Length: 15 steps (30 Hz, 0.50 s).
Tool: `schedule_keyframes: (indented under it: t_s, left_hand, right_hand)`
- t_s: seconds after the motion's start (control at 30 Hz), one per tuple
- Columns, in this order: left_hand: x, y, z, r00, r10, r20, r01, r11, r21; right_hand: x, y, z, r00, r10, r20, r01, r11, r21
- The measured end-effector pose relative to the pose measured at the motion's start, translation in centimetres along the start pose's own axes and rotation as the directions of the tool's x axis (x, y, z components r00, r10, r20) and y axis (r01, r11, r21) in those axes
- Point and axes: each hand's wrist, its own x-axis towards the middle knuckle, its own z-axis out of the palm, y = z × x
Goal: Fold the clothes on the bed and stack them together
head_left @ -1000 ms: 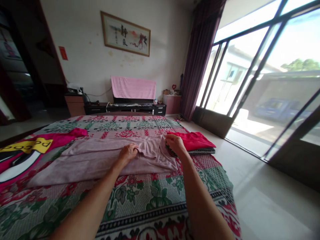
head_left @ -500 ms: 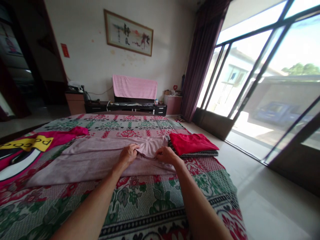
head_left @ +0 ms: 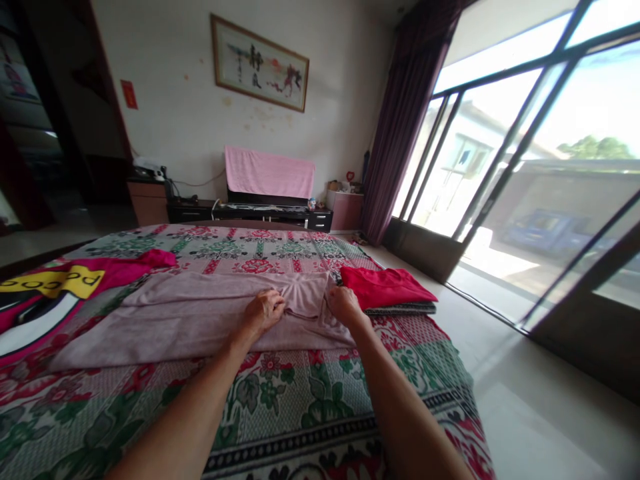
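A pale pinkish-grey garment [head_left: 185, 313] lies stretched lengthwise across a flowered cover [head_left: 320, 393], partly folded over at its right part. My left hand [head_left: 265, 310] is closed on the cloth near the middle of that folded part, fingertips pinched together. At the garment's right end my right hand [head_left: 344, 303] is closed on its edge, with some fingertips hidden behind the hand. Just beyond the right hand sits a folded red garment [head_left: 387, 285] on top of a dark patterned folded cloth [head_left: 400, 309].
At the left lies a magenta garment [head_left: 127, 267] with a yellow lettered panel. Behind the covered surface stand a low black cabinet [head_left: 320, 221] and a pink cloth [head_left: 270, 172] draped over something. Glass sliding doors [head_left: 500, 167] and pale floor are on the right.
My right hand has moved right to the garment's end, near the red garment. My left hand has shifted slightly right, and the folded-over part between them lies flatter.
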Motion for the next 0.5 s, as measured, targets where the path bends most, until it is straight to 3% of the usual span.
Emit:
schedule_keyframes:
  t_s: [0.13,0.5]
  left_hand:
    - [-0.2,-0.1,0.3,1.000,0.002,-0.010,-0.002,1.000,0.011]
    - [-0.3,-0.3,0.8,0.999,0.024,-0.045,-0.024,1.000,0.002]
  right_hand:
    - [1.4,-1.1,0.8,0.999,0.039,0.038,-0.036,0.998,-0.059]
    - [3.9,-1.5,0.0,0.996,-0.015,0.093,0.033,0.980,-0.198]
